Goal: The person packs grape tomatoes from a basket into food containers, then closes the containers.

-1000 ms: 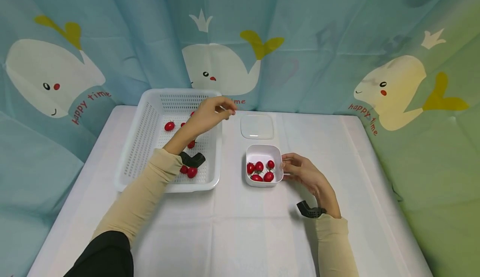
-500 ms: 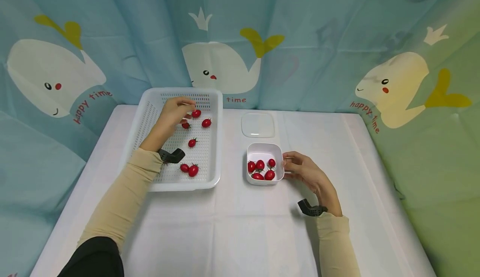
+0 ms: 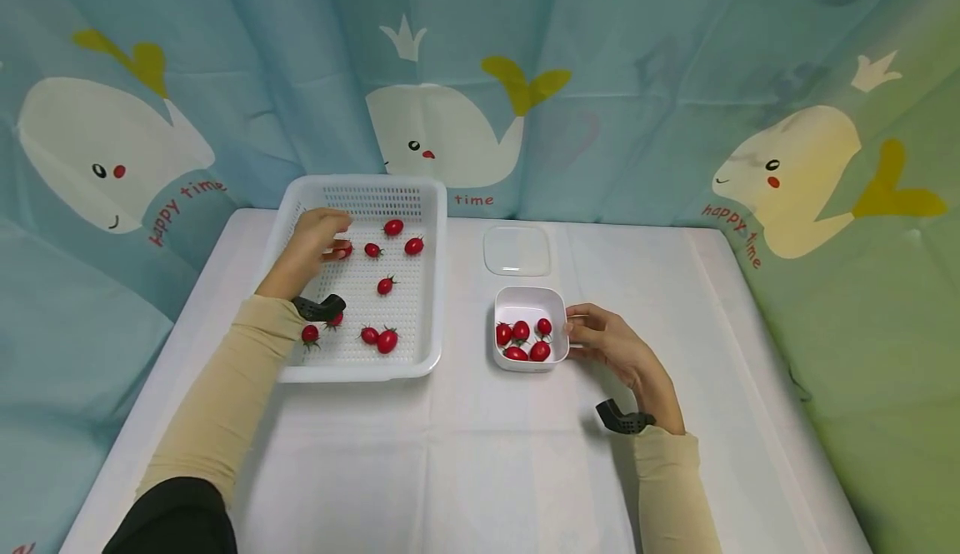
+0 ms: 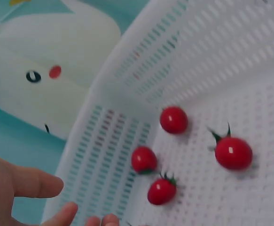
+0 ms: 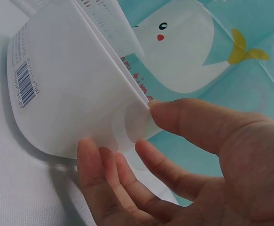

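Observation:
My left hand [image 3: 309, 246] reaches into the white perforated basket [image 3: 433, 304], its fingertips right at a cherry tomato [image 3: 346, 251] that they partly hide. In the left wrist view its thumb and fingers [image 4: 38, 182] stand apart, and several more cherry tomatoes [image 4: 233, 153] lie on the basket floor. On the right, my right hand [image 3: 611, 344] touches the side of a small white square box [image 3: 528, 297] holding several red cherry tomatoes [image 3: 521, 331]. The right wrist view shows the thumb at the box's rim and relaxed fingers [image 5: 90, 162] along its outer wall.
Behind the box, a clear lid [image 3: 517, 251] lies flat on the white-covered table [image 3: 480, 471]. A blue-green curtain [image 3: 615, 54] printed with whales hangs along the back, close behind the basket. The basket's raised walls surround the left hand's tomatoes.
My left hand has moved leftward from the basket's right rim to its left half, dipping toward a tomato and uncovering others. My right hand stays at the box.

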### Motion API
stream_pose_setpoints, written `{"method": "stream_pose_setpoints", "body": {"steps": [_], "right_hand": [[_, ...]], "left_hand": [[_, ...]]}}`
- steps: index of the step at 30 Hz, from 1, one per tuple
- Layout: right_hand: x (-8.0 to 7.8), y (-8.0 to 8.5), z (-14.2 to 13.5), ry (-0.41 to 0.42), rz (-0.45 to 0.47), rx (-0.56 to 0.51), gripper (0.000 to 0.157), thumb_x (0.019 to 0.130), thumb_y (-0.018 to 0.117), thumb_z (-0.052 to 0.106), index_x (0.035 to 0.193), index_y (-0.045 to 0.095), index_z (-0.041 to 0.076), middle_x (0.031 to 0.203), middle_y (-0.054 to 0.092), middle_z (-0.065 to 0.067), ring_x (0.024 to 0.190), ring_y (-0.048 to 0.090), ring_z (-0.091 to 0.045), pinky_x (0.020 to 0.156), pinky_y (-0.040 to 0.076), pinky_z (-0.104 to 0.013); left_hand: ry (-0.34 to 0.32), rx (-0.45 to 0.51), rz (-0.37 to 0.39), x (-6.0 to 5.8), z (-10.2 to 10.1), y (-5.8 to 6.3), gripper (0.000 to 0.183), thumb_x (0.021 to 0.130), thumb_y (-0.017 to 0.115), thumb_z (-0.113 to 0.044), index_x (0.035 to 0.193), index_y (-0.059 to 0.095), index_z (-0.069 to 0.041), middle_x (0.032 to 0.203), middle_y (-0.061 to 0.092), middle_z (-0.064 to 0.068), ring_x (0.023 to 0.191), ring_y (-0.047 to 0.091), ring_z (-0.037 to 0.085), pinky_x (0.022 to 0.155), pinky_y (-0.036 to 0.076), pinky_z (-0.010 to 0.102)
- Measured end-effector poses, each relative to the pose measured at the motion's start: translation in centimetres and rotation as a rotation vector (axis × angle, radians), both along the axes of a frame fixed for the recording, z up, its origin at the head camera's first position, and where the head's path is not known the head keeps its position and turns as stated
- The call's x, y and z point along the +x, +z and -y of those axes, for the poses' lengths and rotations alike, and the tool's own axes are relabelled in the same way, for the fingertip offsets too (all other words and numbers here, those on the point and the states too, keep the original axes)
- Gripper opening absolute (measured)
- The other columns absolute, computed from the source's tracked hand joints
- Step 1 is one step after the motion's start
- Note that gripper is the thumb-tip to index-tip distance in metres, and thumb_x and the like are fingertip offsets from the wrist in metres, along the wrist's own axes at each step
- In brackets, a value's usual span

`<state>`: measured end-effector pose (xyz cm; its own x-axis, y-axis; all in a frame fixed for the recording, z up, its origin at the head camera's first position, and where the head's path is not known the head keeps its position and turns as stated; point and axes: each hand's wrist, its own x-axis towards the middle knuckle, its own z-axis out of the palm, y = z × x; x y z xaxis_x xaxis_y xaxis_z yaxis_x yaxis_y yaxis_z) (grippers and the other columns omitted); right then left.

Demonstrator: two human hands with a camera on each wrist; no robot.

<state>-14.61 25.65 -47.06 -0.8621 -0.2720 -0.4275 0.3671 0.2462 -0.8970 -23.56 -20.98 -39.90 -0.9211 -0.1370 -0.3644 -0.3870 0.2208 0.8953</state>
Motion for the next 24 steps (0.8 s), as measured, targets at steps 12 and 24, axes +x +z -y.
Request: {"method": "stream_pose_setpoints", "body": {"steps": [12, 24], "right_hand": [[0.0, 0.1, 0.1, -0.002, -0.003, 0.001, 0.051, 0.101, 0.067, 0.016, 0.144, 0.047, -0.002, 0.132, 0.061, -0.016, 0.107, 0.068, -0.019, 0.095, 0.060, -0.033], [0.0, -0.1, -0.1, 0.003, -0.004, 0.004, 0.052, 0.102, 0.066, 0.016, 0.146, 0.046, -0.002, 0.132, 0.060, -0.016, 0.107, 0.067, -0.019, 0.095, 0.060, -0.033]], "left_hand": [[-0.040, -0.223, 0.042, -0.8, 1.2, -1.7, 0.045, 0.104, 0.047, -0.017, 0.139, 0.050, 0.011, 0.121, 0.054, 0.014, 0.083, 0.058, 0.015, 0.080, 0.051, 0.030], [-0.136, -0.337, 0.018, -1.1, 1.7, -3.2, 0.038, 0.098, 0.052, -0.008, 0.128, 0.060, 0.015, 0.119, 0.059, 0.020, 0.095, 0.059, 0.022, 0.069, 0.056, 0.021]]}}
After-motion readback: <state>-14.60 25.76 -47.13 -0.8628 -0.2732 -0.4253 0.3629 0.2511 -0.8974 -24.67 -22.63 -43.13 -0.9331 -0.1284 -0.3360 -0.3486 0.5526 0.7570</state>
